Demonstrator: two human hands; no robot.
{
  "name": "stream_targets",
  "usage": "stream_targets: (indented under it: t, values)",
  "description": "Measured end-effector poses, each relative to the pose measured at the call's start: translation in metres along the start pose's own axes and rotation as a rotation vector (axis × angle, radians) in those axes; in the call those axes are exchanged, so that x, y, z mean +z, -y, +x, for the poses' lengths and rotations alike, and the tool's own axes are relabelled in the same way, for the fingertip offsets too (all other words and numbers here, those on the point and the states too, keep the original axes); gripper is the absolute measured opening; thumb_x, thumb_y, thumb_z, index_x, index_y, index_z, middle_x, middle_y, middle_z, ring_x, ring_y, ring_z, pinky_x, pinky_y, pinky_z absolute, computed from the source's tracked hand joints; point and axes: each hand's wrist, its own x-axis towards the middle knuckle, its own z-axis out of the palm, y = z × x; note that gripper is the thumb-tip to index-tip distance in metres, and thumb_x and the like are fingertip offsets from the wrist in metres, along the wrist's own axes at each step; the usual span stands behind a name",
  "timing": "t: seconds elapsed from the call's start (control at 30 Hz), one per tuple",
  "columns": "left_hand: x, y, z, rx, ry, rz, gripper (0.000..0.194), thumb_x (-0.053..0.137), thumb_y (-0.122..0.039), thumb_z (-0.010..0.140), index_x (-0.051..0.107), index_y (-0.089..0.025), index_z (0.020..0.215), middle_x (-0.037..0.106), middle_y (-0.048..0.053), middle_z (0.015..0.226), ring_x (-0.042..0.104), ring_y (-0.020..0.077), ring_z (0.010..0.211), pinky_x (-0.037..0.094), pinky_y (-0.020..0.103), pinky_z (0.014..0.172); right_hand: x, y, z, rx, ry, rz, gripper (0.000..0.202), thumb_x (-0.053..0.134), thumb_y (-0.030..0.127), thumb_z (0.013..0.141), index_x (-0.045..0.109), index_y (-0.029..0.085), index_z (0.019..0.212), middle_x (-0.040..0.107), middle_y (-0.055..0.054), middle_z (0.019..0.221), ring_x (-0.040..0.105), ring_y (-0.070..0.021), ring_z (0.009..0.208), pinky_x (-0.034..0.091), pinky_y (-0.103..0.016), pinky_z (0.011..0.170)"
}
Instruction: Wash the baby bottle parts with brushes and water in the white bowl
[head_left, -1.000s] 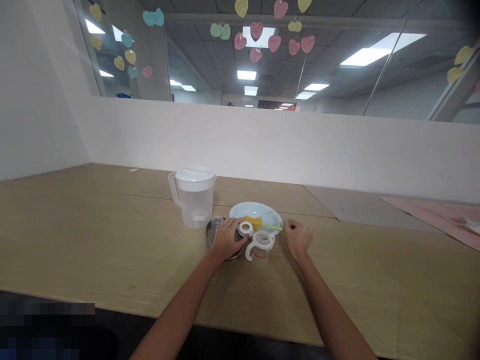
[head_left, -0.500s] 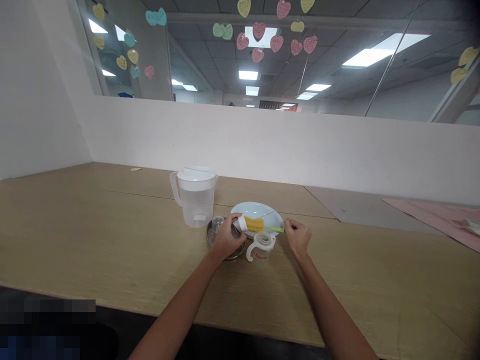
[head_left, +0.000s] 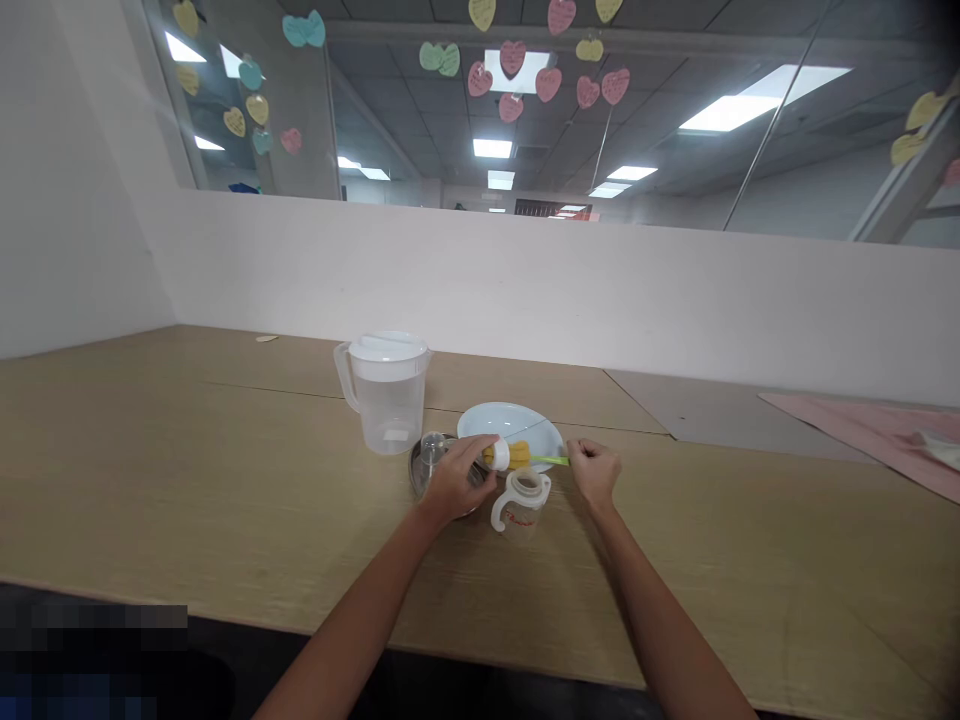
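"Ring (head_left: 501,454)?"

"Pinched in the left hand (head_left: 454,480), by the bowl (head_left: 487,423), brush (head_left: 520,455) through it."

"Right hand (head_left: 594,470)?"

"Closed on the handle (head_left: 551,460). Bottle (head_left: 523,515) stands open, ring off; how clean, I can't tell."

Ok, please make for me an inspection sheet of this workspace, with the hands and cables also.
Surface: wood-look table, seams visible
Things in use: white ring around the yellow brush; open clear bottle upright, nearer the person
Clutter: lidded pitcher, metal dish, pale bowl, pink cloth
Left hand: fingers hold the ring
Right hand: fingers closed on the brush's green handle
Cables: nothing seen
Surroundings: white wall, window with heart-shaped notes
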Motion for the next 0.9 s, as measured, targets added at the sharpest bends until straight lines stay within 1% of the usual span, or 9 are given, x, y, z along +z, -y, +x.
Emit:
stream_targets:
  t: [0.23,0.4,0.53,0.6,0.67,0.73,0.8,0.83,0.9]
  values:
    - [-0.002,-0.004,0.001,-0.034,0.029,-0.026,0.044,0.053,-0.022,0.078,0.05,-0.021,0.122,0.062,0.007,0.115,0.056,0.0201,0.107,0.044,0.035,0.096,0.002,0.005,-0.006,-0.036,0.005,0.007,0.03,0.039,0.038,0.066,0.038,0.018,0.043,0.026,0.002,0.048,0.028,-0.0101,0.051,0.024,-0.023,0.049]
    - [-0.004,-0.001,0.003,-0.084,-0.009,-0.027,0.043,0.055,-0.024,0.077,0.052,-0.021,0.12,0.063,0.008,0.113,0.058,0.0213,0.104,0.045,0.037,0.094,0.0,0.002,0.0,-0.021,-0.004,-0.02,0.03,0.042,0.035,0.067,0.045,0.016,0.045,0.029,0.002,0.049,0.031,-0.0091,0.05,0.025,-0.021,0.05]
    - [-0.007,0.008,0.004,-0.191,-0.074,0.007,0.043,0.057,-0.025,0.076,0.053,-0.023,0.119,0.061,0.006,0.112,0.057,0.0209,0.103,0.045,0.036,0.092,-0.012,-0.007,0.014,0.102,-0.15,-0.133,0.031,0.044,0.036,0.069,0.045,0.017,0.045,0.032,0.002,0.044,0.031,-0.01,0.049,0.022,-0.023,0.047]
    - [-0.008,0.01,0.004,-0.239,-0.088,0.03,0.043,0.058,-0.026,0.075,0.054,-0.024,0.118,0.059,0.005,0.108,0.058,0.0196,0.099,0.046,0.034,0.089,-0.015,-0.009,0.017,0.145,-0.197,-0.101,0.037,0.043,0.041,0.073,0.04,0.018,0.045,0.029,0.003,0.044,0.03,-0.0102,0.049,0.022,-0.024,0.047]
    - [-0.008,0.009,0.004,-0.253,-0.082,0.049,0.042,0.059,-0.028,0.075,0.056,-0.024,0.117,0.058,0.005,0.104,0.058,0.019,0.096,0.047,0.033,0.087,-0.014,-0.006,0.016,0.137,-0.123,0.02,0.043,0.041,0.049,0.075,0.036,0.02,0.046,0.026,0.004,0.045,0.029,-0.01,0.048,0.023,-0.023,0.047]
    - [-0.007,0.006,0.004,-0.251,-0.075,0.059,0.044,0.061,-0.028,0.073,0.056,-0.024,0.116,0.056,0.004,0.1,0.057,0.0193,0.095,0.047,0.033,0.087,-0.009,0.0,0.012,0.07,0.052,0.127,0.046,0.043,0.056,0.075,0.034,0.02,0.046,0.026,0.004,0.047,0.028,-0.0094,0.048,0.024,-0.023,0.047]
    - [-0.006,0.003,0.004,-0.252,-0.066,0.063,0.046,0.063,-0.028,0.07,0.056,-0.024,0.116,0.055,0.004,0.098,0.057,0.0197,0.094,0.047,0.033,0.086,-0.004,0.006,0.008,-0.014,0.143,0.109,0.049,0.045,0.058,0.074,0.034,0.019,0.045,0.026,0.004,0.047,0.027,-0.0088,0.048,0.022,-0.023,0.047]
    - [-0.006,0.002,0.004,-0.257,-0.068,0.068,0.046,0.063,-0.027,0.07,0.057,-0.024,0.115,0.055,0.004,0.097,0.057,0.0197,0.093,0.047,0.033,0.085,-0.004,0.007,0.007,-0.039,0.125,0.062,0.05,0.046,0.058,0.074,0.035,0.019,0.044,0.026,0.004,0.047,0.027,-0.0086,0.048,0.021,-0.023,0.047]
    - [-0.005,0.001,0.004,-0.266,-0.081,0.082,0.044,0.063,-0.028,0.07,0.058,-0.023,0.113,0.054,0.004,0.093,0.057,0.0198,0.09,0.047,0.033,0.084,-0.005,0.005,0.009,-0.024,0.001,-0.008,0.052,0.045,0.058,0.076,0.036,0.018,0.043,0.025,0.004,0.046,0.026,-0.0084,0.048,0.02,-0.024,0.047]
